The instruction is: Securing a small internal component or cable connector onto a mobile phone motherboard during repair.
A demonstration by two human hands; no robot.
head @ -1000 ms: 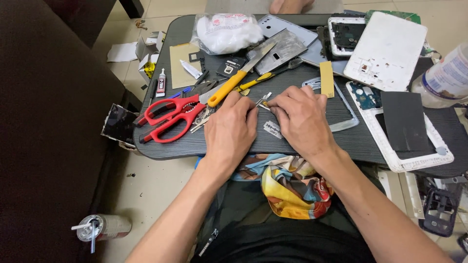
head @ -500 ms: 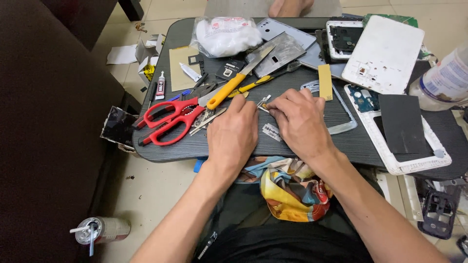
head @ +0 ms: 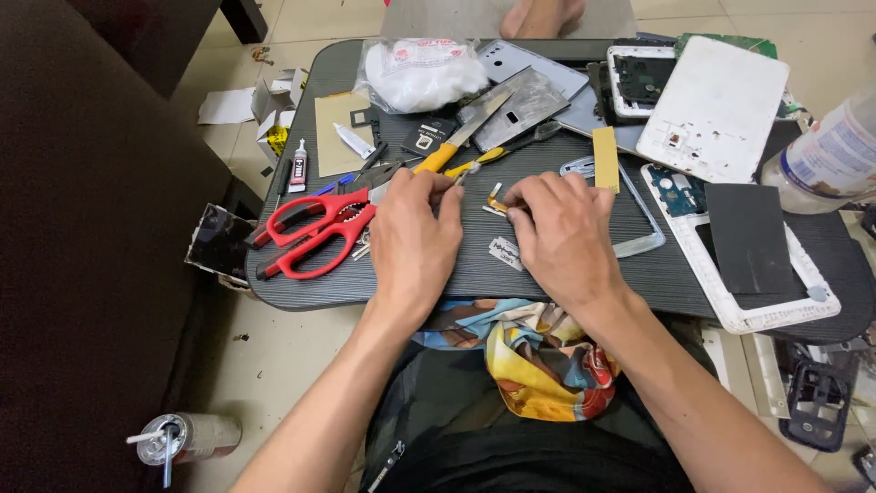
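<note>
My left hand lies palm down on the dark table. Its fingertips rest beside the red scissors and the tip of a yellow-handled tool, and nothing shows in its grasp. My right hand is also palm down. Its thumb and forefinger pinch a small gold-orange part that sits on the table between the hands. A thin razor blade lies flat by the right thumb.
A yellow-handled knife, a glue tube, a white bag, a white tablet back cover, a white frame, a black pad and a clear bottle crowd the table. A can stands on the floor.
Both hands stay almost where they were. The fingertips have shifted slightly around the small part between them.
</note>
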